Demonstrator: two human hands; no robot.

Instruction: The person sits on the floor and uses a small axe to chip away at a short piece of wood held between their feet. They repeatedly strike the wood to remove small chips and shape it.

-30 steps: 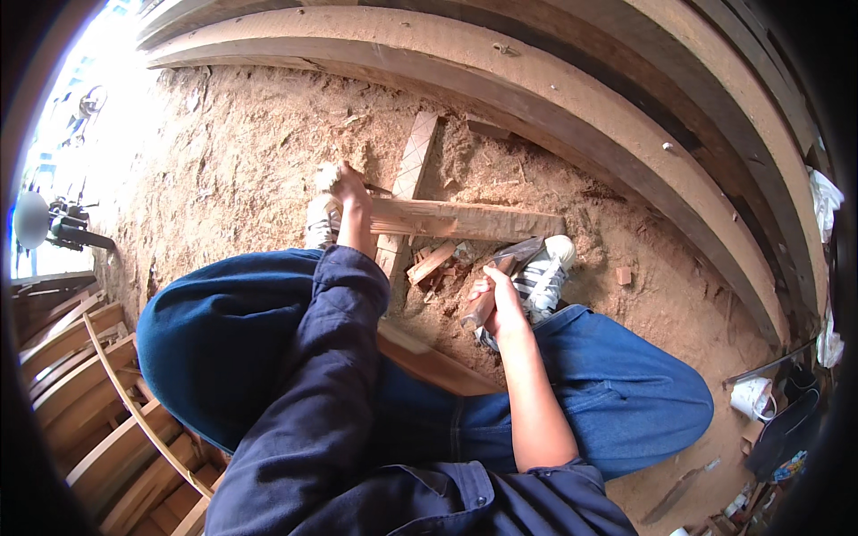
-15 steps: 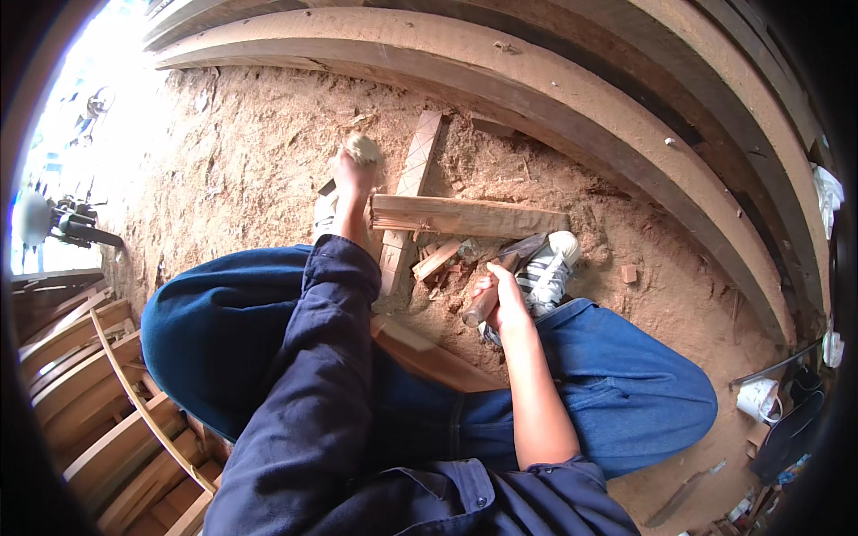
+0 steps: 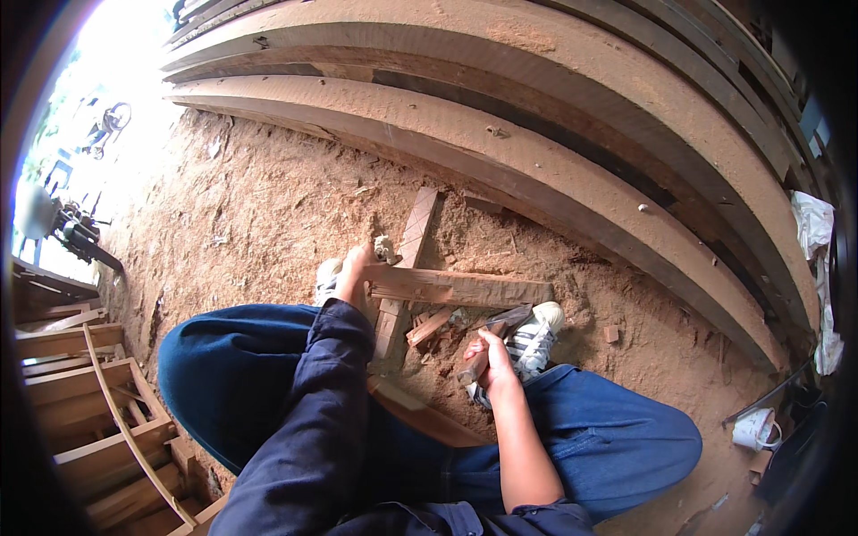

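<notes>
My left hand [image 3: 357, 265] is closed on a pale, crumpled wad [image 3: 384, 248]; its exact kind is unclear. It is just beyond the left end of a short wooden beam [image 3: 460, 288]. That beam lies across a narrower marked timber [image 3: 418, 223] on the ground. My right hand [image 3: 495, 359] grips the brown wooden handle of a tool [image 3: 473, 368]. A dark flat part extends from the tool's far side, beside my right shoe [image 3: 534, 339]. Between the hands, wood offcuts [image 3: 430, 327] lie below the beam.
Large curved timbers [image 3: 500, 147] sweep across the far side and down the right. Stacked wooden frames [image 3: 85, 420] stand at lower left. A white bucket [image 3: 755, 429] sits at far right, below white plastic [image 3: 813, 228]. Sawdust covers the ground [image 3: 259, 214].
The view has tilted, so everything sits lower in the picture. My left hand has brought the wad closer to the beam's left end. My right hand still holds the tool.
</notes>
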